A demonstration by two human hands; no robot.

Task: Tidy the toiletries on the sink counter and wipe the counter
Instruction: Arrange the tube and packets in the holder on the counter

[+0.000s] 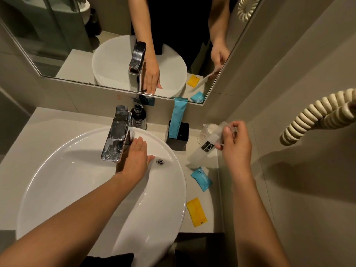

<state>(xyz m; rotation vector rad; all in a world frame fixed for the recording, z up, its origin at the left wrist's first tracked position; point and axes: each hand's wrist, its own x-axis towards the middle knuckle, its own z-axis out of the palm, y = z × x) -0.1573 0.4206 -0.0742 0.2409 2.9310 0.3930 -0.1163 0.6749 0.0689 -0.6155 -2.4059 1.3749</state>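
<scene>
My right hand (pixel 236 146) is shut on a long frosted white packet (pixel 206 149) with a black label, held tilted above the right strip of the counter (pixel 207 214). My left hand (pixel 135 158) lies flat with fingers together inside the white basin (pixel 63 187), just right of the chrome tap (pixel 116 132), holding nothing. On the counter lie a small blue sachet (pixel 201 178) and a yellow sachet (pixel 196 211). A black square holder (pixel 178 136) at the back carries a tall blue packet (pixel 178 117).
A dark pump bottle (pixel 138 116) stands behind the tap. A clear wrapped cup (pixel 207 132) sits by the wall behind the white packet. The mirror (pixel 96 35) rises behind the counter. A coiled cream cord (pixel 316 116) hangs off the right wall.
</scene>
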